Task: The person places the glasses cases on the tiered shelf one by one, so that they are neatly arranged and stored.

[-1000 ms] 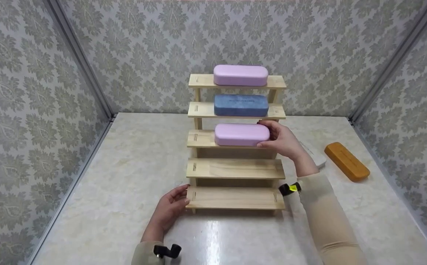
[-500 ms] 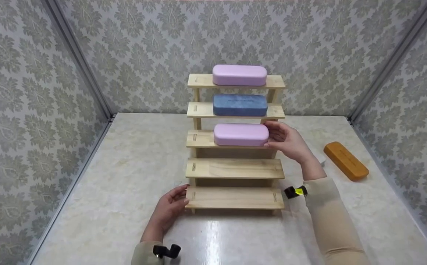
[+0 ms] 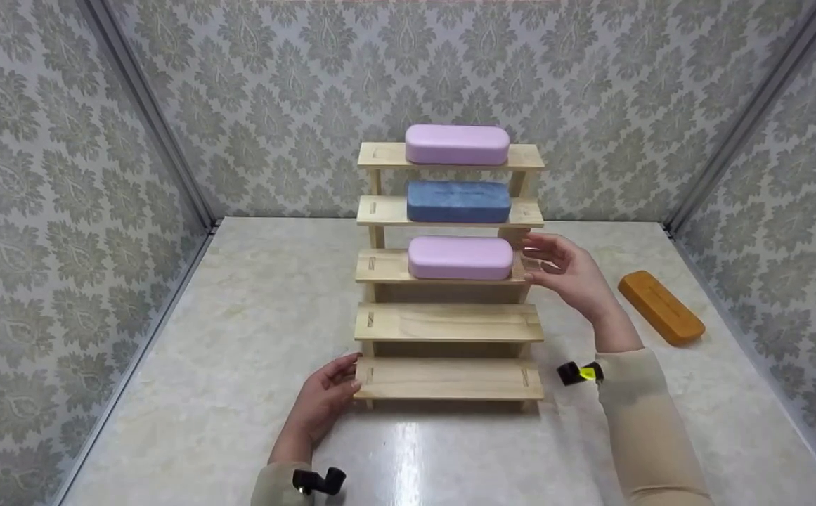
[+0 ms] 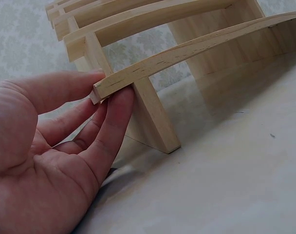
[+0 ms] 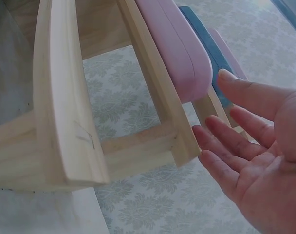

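The lower pink case (image 3: 460,258) lies on the third shelf from the top of a rack (image 3: 450,322), slightly right of the shelf's middle, its long axis running left to right along the board. It is smooth with a soft sheen, an oblong with well-rounded ends; in the right wrist view a thin seam follows its long side. It is closed, so its inside cannot be seen. The right hand (image 3: 576,277) is just beside the right end of that case, apart from it, thumb and fingers spread wide with the palm in clear sight of the wrist camera; whether a fingertip touches the shelf end, I cannot tell. The left hand (image 3: 322,393) pinches the left end of the bottom shelf, thumb on the board's top and fingers below. The rack is pale wood with visible grain, five flat boards rising like steps on side supports. On the second shelf sits a blue case (image 3: 458,202), mottled, squarer at the edges, with a line of lettering too small to read; on the top shelf, an upper pink case (image 3: 457,145), rounded like the lower one. Both lie parallel to their boards. An orange case (image 3: 661,308), matte and lettered along its length, rests on the marbled tabletop (image 3: 274,316) to the right, slanting from far left to near right.
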A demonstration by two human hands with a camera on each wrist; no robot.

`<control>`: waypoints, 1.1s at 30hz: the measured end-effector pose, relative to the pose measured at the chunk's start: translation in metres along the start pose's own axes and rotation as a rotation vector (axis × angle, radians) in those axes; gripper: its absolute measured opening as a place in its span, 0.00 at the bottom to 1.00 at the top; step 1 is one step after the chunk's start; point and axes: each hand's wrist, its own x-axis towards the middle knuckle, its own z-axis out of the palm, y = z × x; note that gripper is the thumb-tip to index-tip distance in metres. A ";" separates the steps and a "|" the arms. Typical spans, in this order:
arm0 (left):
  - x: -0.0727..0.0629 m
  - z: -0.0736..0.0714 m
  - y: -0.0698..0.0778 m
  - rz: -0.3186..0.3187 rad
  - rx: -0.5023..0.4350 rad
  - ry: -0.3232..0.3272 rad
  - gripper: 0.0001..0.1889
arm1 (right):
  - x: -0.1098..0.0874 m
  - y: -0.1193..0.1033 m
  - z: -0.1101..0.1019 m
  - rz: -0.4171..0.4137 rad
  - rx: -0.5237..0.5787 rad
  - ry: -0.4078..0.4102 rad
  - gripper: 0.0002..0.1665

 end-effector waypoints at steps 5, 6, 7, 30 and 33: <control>0.001 0.000 0.000 -0.005 0.009 0.005 0.33 | -0.008 0.000 -0.009 0.022 0.026 0.023 0.39; 0.001 0.000 0.000 -0.004 0.011 0.003 0.33 | -0.009 0.001 -0.011 0.018 0.022 0.028 0.39; 0.001 0.000 0.000 -0.003 0.013 0.002 0.33 | -0.011 0.002 -0.013 0.011 0.013 0.034 0.39; -0.001 0.001 0.000 -0.021 -0.012 0.006 0.33 | -0.041 0.017 -0.061 0.044 -0.079 0.145 0.37; -0.001 0.001 0.000 -0.025 -0.008 0.013 0.33 | -0.044 0.024 -0.067 0.026 -0.054 0.169 0.37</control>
